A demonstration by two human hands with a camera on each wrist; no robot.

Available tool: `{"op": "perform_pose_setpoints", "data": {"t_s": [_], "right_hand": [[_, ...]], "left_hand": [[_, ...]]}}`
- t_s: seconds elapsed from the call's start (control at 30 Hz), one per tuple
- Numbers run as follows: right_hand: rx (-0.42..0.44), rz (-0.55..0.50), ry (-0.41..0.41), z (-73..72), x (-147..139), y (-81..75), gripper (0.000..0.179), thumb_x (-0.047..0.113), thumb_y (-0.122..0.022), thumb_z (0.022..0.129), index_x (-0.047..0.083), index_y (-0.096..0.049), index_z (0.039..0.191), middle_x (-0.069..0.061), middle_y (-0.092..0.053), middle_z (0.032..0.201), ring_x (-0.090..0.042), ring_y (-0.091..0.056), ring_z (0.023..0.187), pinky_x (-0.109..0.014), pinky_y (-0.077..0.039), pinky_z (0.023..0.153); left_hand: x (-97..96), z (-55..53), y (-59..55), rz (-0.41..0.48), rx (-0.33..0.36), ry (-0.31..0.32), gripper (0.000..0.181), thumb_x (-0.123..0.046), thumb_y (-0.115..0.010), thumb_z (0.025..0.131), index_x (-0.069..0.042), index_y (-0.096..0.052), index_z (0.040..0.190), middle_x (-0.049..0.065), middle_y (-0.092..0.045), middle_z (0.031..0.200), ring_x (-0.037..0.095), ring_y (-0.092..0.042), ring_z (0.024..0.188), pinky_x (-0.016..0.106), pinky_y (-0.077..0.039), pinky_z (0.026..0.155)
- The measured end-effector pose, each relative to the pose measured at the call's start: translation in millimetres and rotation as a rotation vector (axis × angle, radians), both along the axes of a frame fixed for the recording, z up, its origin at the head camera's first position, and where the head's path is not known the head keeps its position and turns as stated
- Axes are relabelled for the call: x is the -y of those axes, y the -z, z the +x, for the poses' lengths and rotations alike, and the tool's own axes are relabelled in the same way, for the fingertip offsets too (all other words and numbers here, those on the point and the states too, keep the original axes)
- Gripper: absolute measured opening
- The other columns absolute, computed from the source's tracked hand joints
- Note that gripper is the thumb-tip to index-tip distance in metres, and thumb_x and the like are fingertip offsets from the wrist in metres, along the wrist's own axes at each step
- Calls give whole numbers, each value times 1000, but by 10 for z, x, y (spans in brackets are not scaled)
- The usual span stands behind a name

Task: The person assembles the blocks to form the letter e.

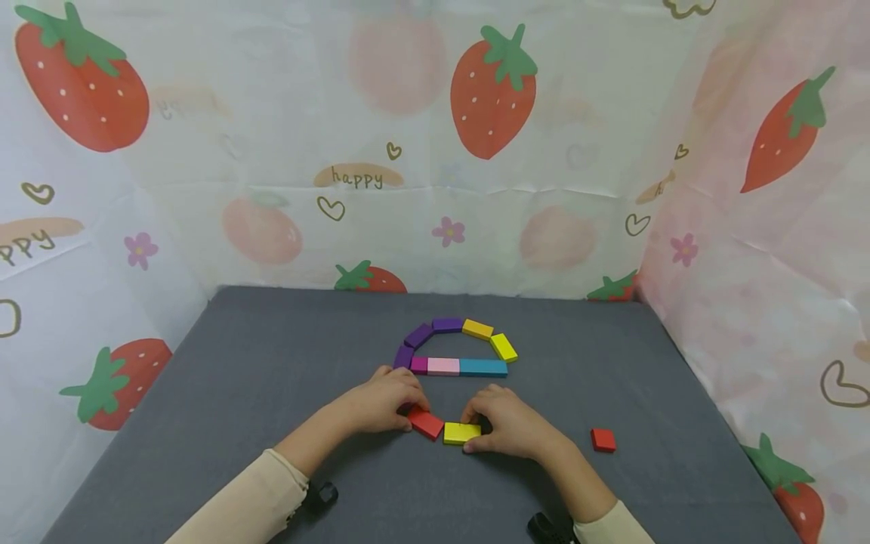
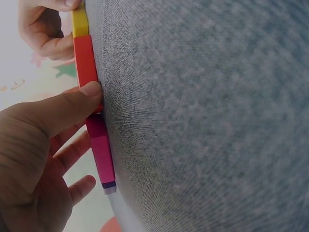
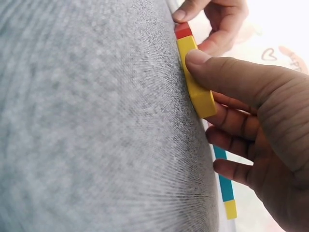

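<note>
My left hand (image 1: 384, 400) pinches a red block (image 1: 426, 423) between thumb and fingers, low over the grey cloth. In the left wrist view the thumb presses on the side of the red block (image 2: 87, 60), and a magenta block (image 2: 102, 154) lies just past it. My right hand (image 1: 510, 423) pinches a yellow block (image 1: 461, 433) by its long sides. The yellow block (image 3: 195, 77) stands end to end with the red one, which slants up to the left in the head view.
Behind the hands, purple blocks (image 1: 418, 335) and yellow blocks (image 1: 504, 347) form an arch. Below it runs a straight row of magenta, pink (image 1: 443, 366) and blue (image 1: 483, 368) blocks. One red block (image 1: 603, 440) lies apart at the right. Strawberry-print cloth (image 1: 435, 227) surrounds the table.
</note>
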State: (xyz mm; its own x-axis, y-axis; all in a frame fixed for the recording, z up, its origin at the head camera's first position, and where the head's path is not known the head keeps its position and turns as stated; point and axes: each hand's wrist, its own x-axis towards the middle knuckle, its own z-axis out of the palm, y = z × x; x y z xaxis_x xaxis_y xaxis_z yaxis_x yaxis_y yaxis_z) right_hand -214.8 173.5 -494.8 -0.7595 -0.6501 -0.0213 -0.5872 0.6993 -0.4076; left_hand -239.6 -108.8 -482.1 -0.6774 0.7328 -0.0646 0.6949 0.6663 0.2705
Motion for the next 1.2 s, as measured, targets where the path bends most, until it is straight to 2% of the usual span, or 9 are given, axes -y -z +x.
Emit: {"op": "perform_pose_setpoints", "data": {"t_s": [0.33,0.63,1.2], "right_hand": [[-13,-13,-16,2,-10,21,30,46,-84,82,28,-72,103,19,-63,95,-6,-49,94,-38,-43,93],[-1,-13,-21,-5,-16,25,29,46,-84,83,29,-72,104,19,-63,96,-6,-49,95,-38,-43,94],[2,-16,-22,11,-15,-7,30,45,-84,83,28,-73,105,19,-65,98,-7,-50,97,-40,-43,95]], "left_hand": [[-6,16,-10,18,-9,7,30,-25,-82,88,-27,-75,117,-9,-67,112,15,-52,118,47,-36,101],[6,5,-13,28,14,3,29,-26,-82,88,-28,-76,117,-10,-67,112,14,-52,116,46,-36,99],[3,-16,3,29,31,1,29,-26,-82,89,-28,-76,117,-10,-67,113,15,-52,118,47,-36,102]]}}
